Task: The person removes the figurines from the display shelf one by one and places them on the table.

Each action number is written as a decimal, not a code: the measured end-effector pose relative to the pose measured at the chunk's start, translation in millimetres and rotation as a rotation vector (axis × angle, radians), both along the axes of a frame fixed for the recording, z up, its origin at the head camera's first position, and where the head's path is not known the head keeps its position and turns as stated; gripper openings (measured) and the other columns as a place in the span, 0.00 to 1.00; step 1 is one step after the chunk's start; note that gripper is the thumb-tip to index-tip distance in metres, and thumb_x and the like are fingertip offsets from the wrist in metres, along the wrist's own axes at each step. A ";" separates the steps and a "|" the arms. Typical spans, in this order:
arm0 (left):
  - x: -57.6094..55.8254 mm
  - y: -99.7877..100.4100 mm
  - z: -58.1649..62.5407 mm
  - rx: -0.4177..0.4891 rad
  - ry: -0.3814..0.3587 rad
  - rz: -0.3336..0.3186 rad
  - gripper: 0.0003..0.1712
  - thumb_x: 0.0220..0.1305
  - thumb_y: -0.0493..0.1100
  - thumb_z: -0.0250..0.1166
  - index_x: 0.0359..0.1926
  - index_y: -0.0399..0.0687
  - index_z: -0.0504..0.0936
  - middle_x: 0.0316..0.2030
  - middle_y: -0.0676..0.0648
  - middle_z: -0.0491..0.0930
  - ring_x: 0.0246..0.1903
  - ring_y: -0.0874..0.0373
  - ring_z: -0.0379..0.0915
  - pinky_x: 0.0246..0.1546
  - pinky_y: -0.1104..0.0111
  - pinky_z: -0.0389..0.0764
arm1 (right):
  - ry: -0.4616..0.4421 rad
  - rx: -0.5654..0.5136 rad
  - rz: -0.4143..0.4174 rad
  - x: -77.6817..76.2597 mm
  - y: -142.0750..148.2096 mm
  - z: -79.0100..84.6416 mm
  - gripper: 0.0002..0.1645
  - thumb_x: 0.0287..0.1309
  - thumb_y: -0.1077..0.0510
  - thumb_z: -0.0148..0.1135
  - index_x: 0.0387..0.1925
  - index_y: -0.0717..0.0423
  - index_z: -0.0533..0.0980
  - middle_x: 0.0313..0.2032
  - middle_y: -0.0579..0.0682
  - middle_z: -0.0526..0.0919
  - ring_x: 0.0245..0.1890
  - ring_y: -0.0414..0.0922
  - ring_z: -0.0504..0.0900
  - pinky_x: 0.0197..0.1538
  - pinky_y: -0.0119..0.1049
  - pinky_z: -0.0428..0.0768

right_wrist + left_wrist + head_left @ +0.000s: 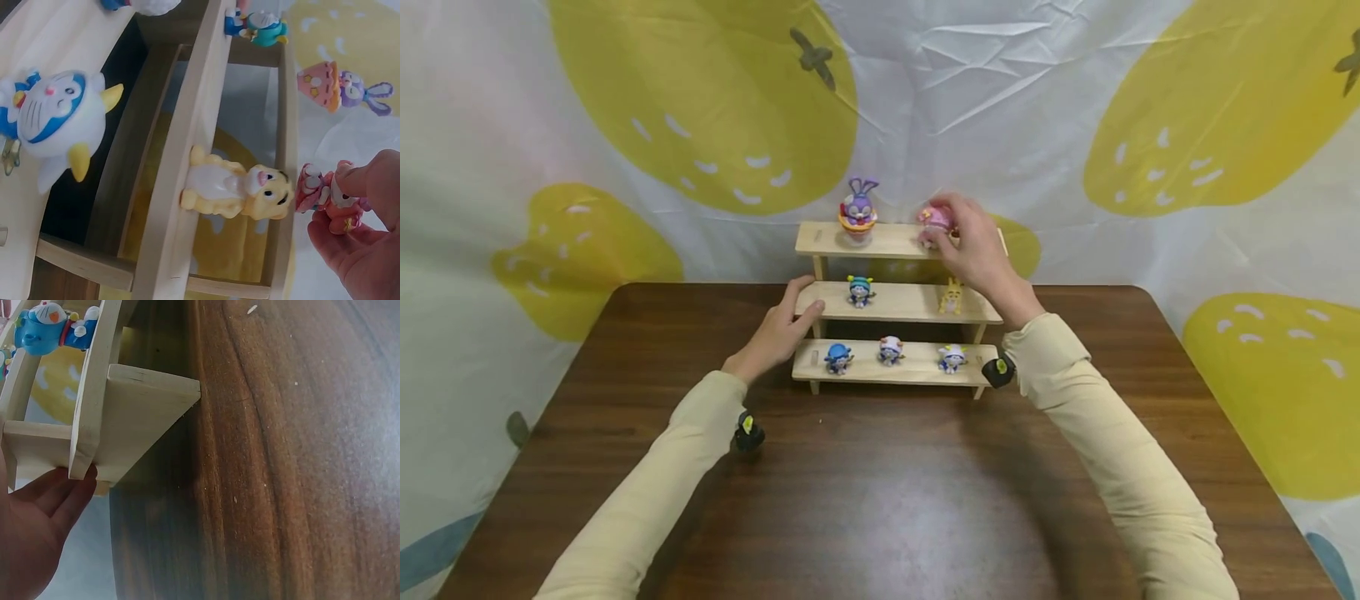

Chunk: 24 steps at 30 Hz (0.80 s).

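On the top step of a wooden three-step display stand (pixel 887 239), my right hand (pixel 976 248) pinches a pink figurine (pixel 342 199) between thumb and fingers. The figurine is at the step's right part, partly covered by the fingers in the head view. My left hand (pixel 778 332) grips the left end of the middle step, thumb in front and fingers behind. In the left wrist view its fingers (pixel 74 500) reach the step's end. A purple rabbit figurine (pixel 858 212) stands on the top step's left. Below the right hand, a yellow figurine (pixel 234 187) stands on the middle step.
A figurine with a teal hat (pixel 860 291) stands on the middle step's left. The bottom step bears a blue-hatted figurine (pixel 838 358), one with a white-and-brown hat (pixel 891 350) and a white-hatted one (pixel 952 359). A patterned cloth (pixel 925 108) hangs behind the brown table (pixel 865 500).
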State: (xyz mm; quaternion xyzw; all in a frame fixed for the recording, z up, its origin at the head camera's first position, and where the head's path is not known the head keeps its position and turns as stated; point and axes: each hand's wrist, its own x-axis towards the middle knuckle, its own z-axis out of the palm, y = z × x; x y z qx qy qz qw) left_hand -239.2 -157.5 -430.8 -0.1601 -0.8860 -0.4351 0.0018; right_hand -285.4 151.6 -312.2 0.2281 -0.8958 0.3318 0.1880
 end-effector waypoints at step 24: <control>1.6 2.9 -2.6 0.007 -0.001 0.059 0.33 0.78 0.61 0.47 0.78 0.62 0.53 0.73 0.36 0.64 0.68 0.36 0.66 0.65 0.41 0.68 | 0.100 -0.036 0.105 44.6 -11.3 18.2 0.24 0.63 0.63 0.68 0.59 0.66 0.74 0.52 0.64 0.79 0.47 0.55 0.77 0.50 0.48 0.80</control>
